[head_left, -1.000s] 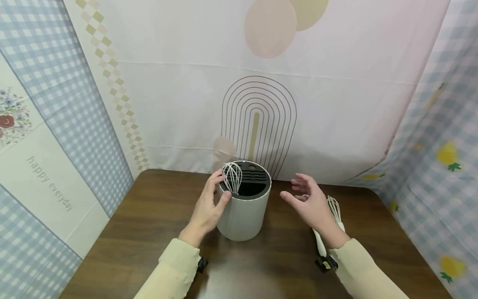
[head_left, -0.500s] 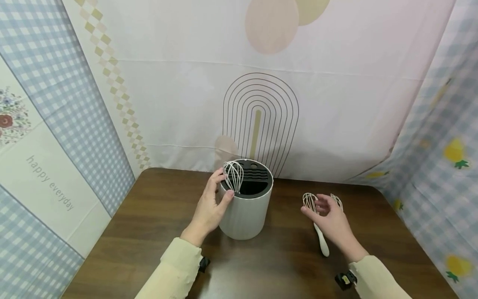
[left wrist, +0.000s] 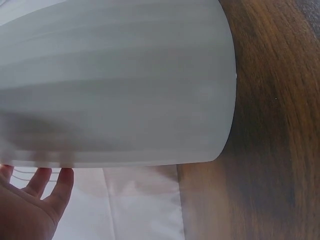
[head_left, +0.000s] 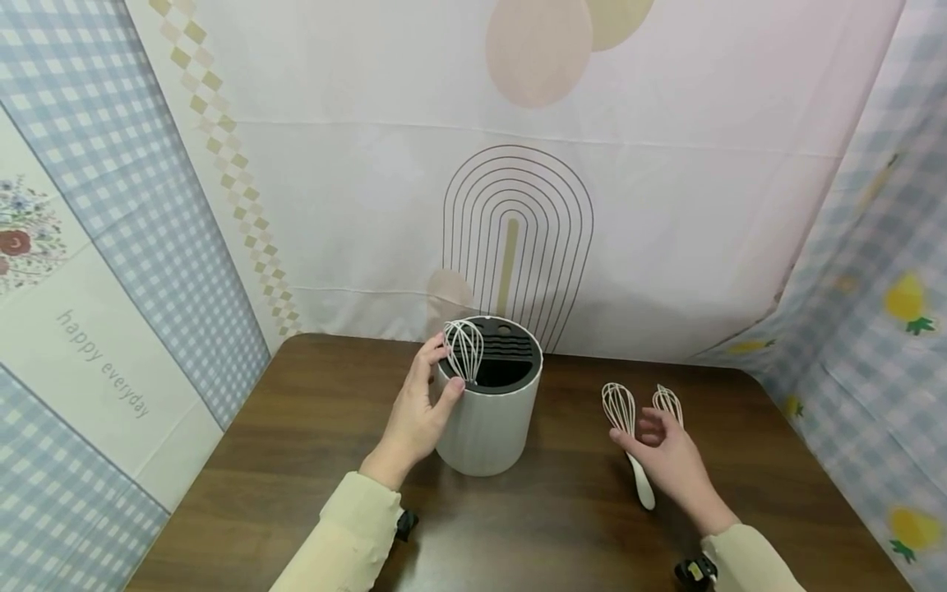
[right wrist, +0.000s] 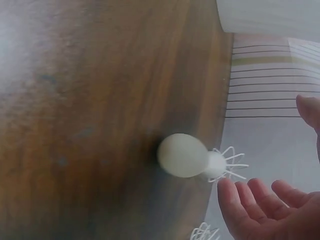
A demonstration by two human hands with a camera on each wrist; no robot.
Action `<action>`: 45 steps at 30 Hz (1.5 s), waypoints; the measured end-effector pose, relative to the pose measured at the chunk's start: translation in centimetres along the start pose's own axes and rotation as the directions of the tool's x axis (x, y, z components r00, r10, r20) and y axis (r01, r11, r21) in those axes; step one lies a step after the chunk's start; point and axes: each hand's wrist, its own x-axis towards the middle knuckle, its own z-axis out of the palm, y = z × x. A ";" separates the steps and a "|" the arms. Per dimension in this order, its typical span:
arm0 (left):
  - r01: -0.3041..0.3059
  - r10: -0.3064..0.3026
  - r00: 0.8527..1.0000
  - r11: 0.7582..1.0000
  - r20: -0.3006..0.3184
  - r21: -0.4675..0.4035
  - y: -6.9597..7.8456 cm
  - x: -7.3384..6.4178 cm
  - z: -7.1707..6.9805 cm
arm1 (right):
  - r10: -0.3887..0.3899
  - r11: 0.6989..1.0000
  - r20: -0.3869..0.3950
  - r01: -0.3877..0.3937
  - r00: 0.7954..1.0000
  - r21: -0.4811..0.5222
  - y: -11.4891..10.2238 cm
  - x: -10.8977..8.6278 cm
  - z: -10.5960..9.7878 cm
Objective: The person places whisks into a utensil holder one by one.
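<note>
A white utensil holder (head_left: 484, 432) with a black slotted top stands upright on the table. My left hand (head_left: 411, 411) holds its upper left side, thumb at the front rim and fingers round the side; in the left wrist view the fingertips (left wrist: 65, 175) touch its wall. One whisk (head_left: 464, 349) stands in the holder, wire end up, its handle hidden inside. To the right, two more white whisks lie on the table. Over them hovers my right hand (head_left: 669, 460), fingers loosely bent, between the nearer whisk (head_left: 642, 485) and the farther whisk (head_left: 668, 400), whose handle it hides.
The brown wooden table (head_left: 318, 460) has rounded far corners. Behind it hangs a pale printed cloth (head_left: 355, 205). Blue checked cloths close off the left and right sides. A small black device (head_left: 695, 571) is strapped at my right wrist.
My right hand has moved right and down, away from the holder to above the two lying whisks. The left hand keeps its hold on the holder.
</note>
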 end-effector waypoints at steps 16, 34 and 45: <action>0.015 -0.015 1.000 1.000 0.012 0.005 0.4 -0.1 -0.2 | 0.122 0.988 0.070 -0.128 0.990 0.088 1.7 -0.6 1.0; 0.004 -0.005 1.000 1.000 0.027 0.022 0.5 0.0 -0.2 | 0.135 0.986 0.059 -0.140 0.989 0.089 2.9 -0.4 1.6; 0.010 -0.010 1.000 1.000 0.024 0.023 0.5 -0.2 -0.2 | 0.086 0.995 0.076 -0.090 0.993 0.051 3.1 -0.3 1.8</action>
